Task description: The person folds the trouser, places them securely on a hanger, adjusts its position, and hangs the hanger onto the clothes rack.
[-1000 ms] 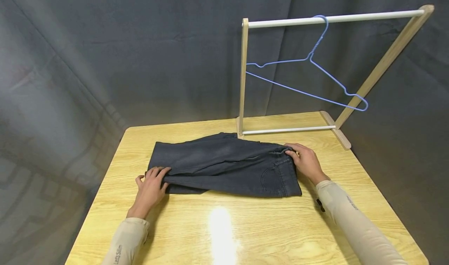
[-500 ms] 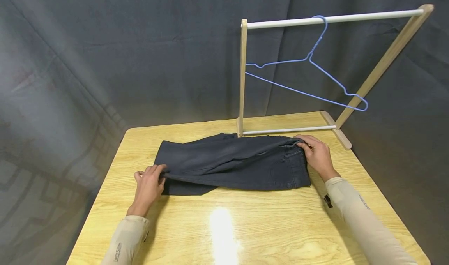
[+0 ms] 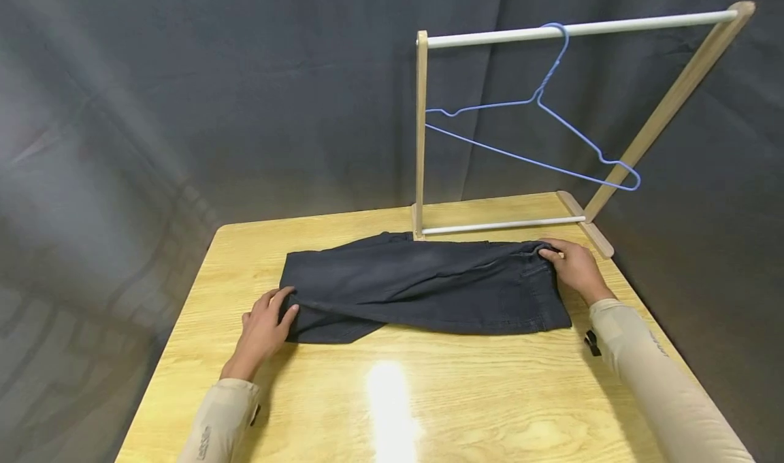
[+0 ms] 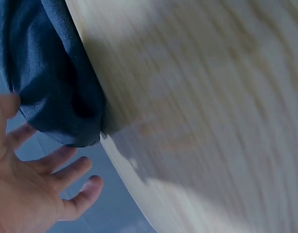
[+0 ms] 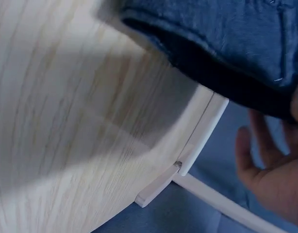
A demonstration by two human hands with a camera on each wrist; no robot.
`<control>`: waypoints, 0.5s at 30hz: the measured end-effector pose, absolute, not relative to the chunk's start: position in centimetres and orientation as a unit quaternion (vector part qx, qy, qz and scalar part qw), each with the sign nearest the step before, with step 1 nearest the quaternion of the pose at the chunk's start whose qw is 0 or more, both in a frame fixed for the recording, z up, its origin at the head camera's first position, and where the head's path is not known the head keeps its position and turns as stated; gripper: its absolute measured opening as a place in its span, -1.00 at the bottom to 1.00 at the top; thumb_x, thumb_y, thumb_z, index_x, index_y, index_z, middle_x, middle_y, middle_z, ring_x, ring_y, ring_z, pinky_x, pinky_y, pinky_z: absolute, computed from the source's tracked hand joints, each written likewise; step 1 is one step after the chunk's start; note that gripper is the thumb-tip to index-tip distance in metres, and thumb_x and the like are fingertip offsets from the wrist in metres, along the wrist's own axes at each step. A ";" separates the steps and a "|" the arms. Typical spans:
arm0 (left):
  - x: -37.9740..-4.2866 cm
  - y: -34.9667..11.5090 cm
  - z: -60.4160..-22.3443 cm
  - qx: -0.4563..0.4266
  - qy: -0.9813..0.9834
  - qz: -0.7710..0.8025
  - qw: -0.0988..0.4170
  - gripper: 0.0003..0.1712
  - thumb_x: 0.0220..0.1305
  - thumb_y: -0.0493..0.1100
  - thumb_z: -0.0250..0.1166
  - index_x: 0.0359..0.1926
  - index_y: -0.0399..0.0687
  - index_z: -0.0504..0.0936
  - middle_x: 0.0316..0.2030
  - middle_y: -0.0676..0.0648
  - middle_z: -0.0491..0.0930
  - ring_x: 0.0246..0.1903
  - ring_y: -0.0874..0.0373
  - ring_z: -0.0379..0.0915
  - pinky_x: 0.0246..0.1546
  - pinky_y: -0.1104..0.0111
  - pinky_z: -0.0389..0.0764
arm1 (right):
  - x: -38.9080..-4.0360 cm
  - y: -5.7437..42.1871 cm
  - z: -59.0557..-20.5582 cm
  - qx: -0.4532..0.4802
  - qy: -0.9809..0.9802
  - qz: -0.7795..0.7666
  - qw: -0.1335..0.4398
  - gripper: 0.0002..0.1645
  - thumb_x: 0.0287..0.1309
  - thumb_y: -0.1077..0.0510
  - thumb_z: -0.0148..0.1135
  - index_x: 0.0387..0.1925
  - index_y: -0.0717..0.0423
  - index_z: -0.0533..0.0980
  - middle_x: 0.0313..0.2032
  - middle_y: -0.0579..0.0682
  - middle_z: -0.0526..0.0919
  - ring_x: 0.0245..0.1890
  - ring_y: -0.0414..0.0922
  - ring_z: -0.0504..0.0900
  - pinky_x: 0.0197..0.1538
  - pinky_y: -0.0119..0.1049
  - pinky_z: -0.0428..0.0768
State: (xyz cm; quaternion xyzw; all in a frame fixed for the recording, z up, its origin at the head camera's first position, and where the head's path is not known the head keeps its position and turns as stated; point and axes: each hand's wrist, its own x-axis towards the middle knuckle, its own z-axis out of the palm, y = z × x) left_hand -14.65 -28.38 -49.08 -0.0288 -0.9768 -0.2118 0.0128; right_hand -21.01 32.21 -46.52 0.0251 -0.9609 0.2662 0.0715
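Note:
Dark blue denim trousers (image 3: 416,286) lie sideways across the table, the waistband (image 3: 548,299) at the right and the leg hems at the left. At the hem end is my left hand (image 3: 263,327), its thumb and fingers spread and touching the cloth. The left wrist view shows the relaxed fingers (image 4: 81,170) beside the rounded leg end, some tips hidden behind it. My right hand (image 3: 576,269) pinches the far corner of the waistband between thumb and fingers. In the right wrist view, the waist opening (image 5: 226,80) hangs partly over the tabletop, lifted at the pinched corner.
A wooden rack (image 3: 420,136) with a white top bar (image 3: 643,25) stands at the back right of the table (image 3: 490,395). From the bar hangs a blue wire hanger (image 3: 539,99). The rack's left foot meets the trousers' far edge. Grey curtains (image 3: 275,109) enclose the table.
My right hand has moved right, drawing the waistband with it. The hems have slid right too, and the fold has stretched out. My left hand has stayed near the hem, its fingers now spread.

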 end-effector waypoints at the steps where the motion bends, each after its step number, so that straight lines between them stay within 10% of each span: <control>1: -14.7 -28.4 -49.2 -0.023 -0.976 -0.215 0.010 -0.42 0.53 0.12 0.01 0.46 0.06 0.27 0.37 -0.34 0.25 0.36 -0.32 0.17 0.09 -0.19 0.21 | -21.1 32.0 -46.6 0.023 -0.966 0.253 0.054 -0.52 0.46 0.05 0.09 0.24 0.26 0.49 0.18 0.45 0.50 0.16 0.45 0.47 0.18 0.36 0.39; 9: -15.3 -28.3 -49.6 -0.003 -0.971 -0.237 -0.013 -0.38 0.58 0.11 -0.11 0.49 -0.06 0.20 0.40 -0.41 0.16 0.35 -0.43 0.17 0.24 -0.32 0.24 | -20.1 28.8 -47.6 0.025 -0.988 0.149 0.036 -0.42 0.29 0.28 0.14 0.33 0.23 0.35 0.35 0.40 0.27 0.30 0.44 0.26 0.22 0.42 0.22; 15: -16.1 -28.8 -49.7 0.036 -0.942 -0.332 -0.038 -0.32 0.58 0.16 -0.18 0.49 -0.17 0.16 0.41 -0.43 0.07 0.37 -0.42 0.15 0.34 -0.23 0.24 | -18.9 24.3 -48.5 0.108 -0.980 0.160 0.045 -0.24 0.27 0.10 0.31 0.43 0.06 0.26 0.45 0.21 0.21 0.46 0.28 0.07 0.28 0.38 0.09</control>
